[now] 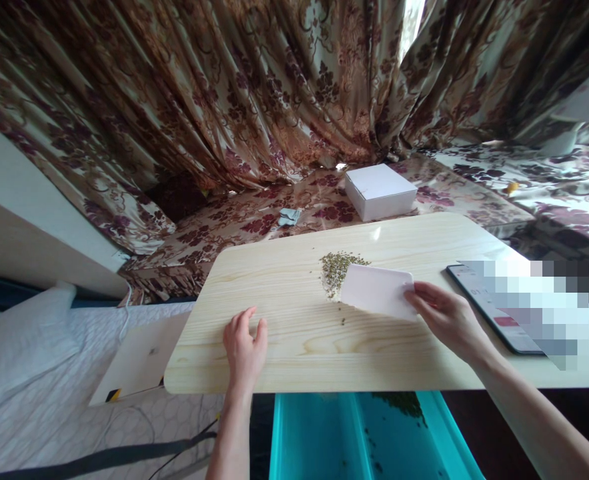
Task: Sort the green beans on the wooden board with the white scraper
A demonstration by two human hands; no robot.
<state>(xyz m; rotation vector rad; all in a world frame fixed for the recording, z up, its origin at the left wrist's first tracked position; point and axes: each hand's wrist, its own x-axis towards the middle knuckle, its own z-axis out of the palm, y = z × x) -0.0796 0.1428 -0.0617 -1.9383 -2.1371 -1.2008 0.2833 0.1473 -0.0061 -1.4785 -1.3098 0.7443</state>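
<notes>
My right hand (447,317) pinches a white flat card (377,290) by its right end, thumb and fingers on its edge. The card is tilted over the wooden table (274,280), its left edge at a pile of small green grains, like dried beans or seeds (338,268). A few loose grains lie below the pile. To the left, my left hand (244,343) rests on the tabletop with fingers curved and thumb apart, holding nothing. Beneath the table's front edge is a teal divided bin (314,433); more green grains sit in its right compartment.
A tablet (494,310), partly blurred out, lies on the table at right. Behind the table, a white box (382,190) and a folded light-blue cloth (288,217) sit on a floral-covered surface. A flat white panel (139,360) lies on the bed at left.
</notes>
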